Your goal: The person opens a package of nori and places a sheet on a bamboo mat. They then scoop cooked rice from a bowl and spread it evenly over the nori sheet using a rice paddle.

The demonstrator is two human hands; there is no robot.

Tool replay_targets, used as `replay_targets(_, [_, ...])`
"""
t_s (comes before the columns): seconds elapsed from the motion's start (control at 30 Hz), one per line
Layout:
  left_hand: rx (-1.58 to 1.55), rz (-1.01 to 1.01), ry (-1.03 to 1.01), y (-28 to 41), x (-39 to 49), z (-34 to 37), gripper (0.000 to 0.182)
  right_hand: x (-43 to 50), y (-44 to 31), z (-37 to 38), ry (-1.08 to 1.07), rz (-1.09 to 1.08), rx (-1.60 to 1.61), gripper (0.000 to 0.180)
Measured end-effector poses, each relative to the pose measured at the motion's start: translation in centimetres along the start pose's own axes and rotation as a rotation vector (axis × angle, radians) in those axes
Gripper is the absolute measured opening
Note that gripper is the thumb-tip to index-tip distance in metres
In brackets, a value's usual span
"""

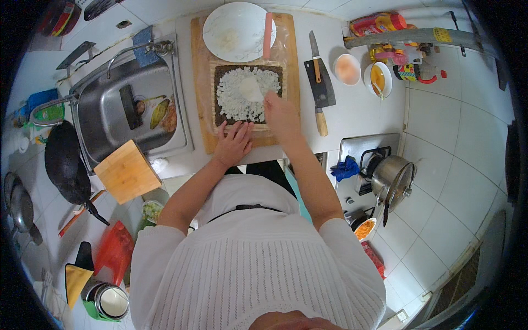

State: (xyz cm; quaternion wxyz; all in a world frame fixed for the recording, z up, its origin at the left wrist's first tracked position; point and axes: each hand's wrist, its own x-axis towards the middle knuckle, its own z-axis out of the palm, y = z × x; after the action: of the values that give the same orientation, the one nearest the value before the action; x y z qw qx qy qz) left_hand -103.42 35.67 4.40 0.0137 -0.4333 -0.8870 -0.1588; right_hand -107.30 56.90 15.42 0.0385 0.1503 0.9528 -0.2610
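Note:
My right hand (282,114) grips a white rice paddle (250,90), whose flat blade rests on a layer of white rice (231,99). The rice covers most of a dark nori sheet (218,74), though a dark border shows around it. Beneath the nori is a bamboo rolling mat (213,99) on a wooden cutting board (199,82). My left hand (233,142) lies with spread fingers on the near edge of the mat and nori, holding nothing. Beyond the mat stands a large white plate (231,24), with a flat pink strip (267,37) across its right side.
Right of the board lie a cleaver (324,88) and a small knife (314,43). Farther right are a bowl with pinkish contents (347,70) and a bowl of yellow liquid (377,78). A steel sink (107,111) is on the left; a lidded pot (392,177) sits on the stove.

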Motion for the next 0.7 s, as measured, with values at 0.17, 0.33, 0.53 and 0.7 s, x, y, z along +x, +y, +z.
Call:
replay_targets(0.17, [-0.008, 0.011, -0.020, -0.2, 0.0, -0.2, 0.064, 1.6, 0.5, 0.1, 0.019, 0.135, -0.046, 0.011])
replay_targets(0.33, [0.000, 0.020, -0.014, -0.2, 0.0, -0.2, 0.065, 2.5, 4.1, -0.2, 0.080, 0.143, 0.004, 0.011])
replay_targets(0.53, [0.007, 0.034, 0.018, -0.4, 0.0, -0.2, 0.065, 0.9, 4.8, 3.2, -0.043, 0.449, 0.681, 0.013])
replay_targets(0.7, [-0.024, 0.050, 0.031, -0.7, -0.3, 0.3, 0.056, 0.2, -0.5, 7.7, -0.098, 0.627, 1.112, 0.017])
